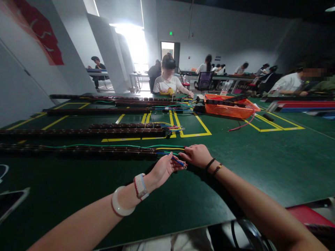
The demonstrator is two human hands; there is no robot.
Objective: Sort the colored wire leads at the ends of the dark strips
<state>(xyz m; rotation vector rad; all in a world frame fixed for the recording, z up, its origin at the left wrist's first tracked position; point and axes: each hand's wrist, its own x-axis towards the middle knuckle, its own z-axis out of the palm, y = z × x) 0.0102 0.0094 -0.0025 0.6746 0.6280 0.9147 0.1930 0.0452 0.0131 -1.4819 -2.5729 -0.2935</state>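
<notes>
A long dark cable chain [78, 152] lies across the green table in front of me, with green, yellow and blue wires coming out of its right end. My left hand [163, 169] is closed in a pinch on the blue wire [178, 161] just past that end. My right hand [196, 155] is curled, fingers closed on the wires and the dark chain end at the same spot. A white bangle and a woven band sit on my left wrist, dark bead bracelets on my right.
Several more cable chains [83, 132] with coloured wires lie further back. An orange basket [227, 106] stands at the back right, a red wire beside it. A person [169, 82] sits opposite; others work at far tables. A phone [10, 204] lies at the left edge.
</notes>
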